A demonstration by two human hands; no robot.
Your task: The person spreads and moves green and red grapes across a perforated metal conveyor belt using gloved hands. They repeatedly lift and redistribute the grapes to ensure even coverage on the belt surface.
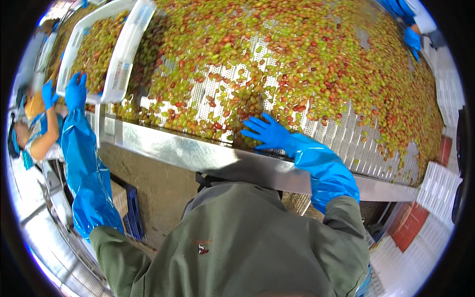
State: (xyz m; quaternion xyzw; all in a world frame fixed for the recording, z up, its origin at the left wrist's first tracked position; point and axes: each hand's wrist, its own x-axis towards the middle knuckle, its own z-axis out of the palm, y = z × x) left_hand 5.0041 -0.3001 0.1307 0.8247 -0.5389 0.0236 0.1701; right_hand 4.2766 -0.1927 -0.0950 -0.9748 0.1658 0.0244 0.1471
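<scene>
My right hand (268, 133), in a blue glove and long blue plastic sleeve, is spread over the near edge of a perforated metal table (323, 131). Its fingers reach towards small oval green and red fruits (245, 105) and grip none of them. At the left, my gloved left hand (76, 93) lies against the near end of a white plastic crate (120, 70), fingers raised over its rim. Whether those fingers clasp the rim cannot be told. Similar fruits (97, 52) fill the crate, which stands at the table's left end.
A smooth metal lip (167, 144) borders the table in front of me. Another person's gloved hand (48, 95) is close to my left one. A co-worker's gloved hand (412, 39) is at the far right. White crates (439, 189) stand on the right; a dark blue crate (133, 215) is below.
</scene>
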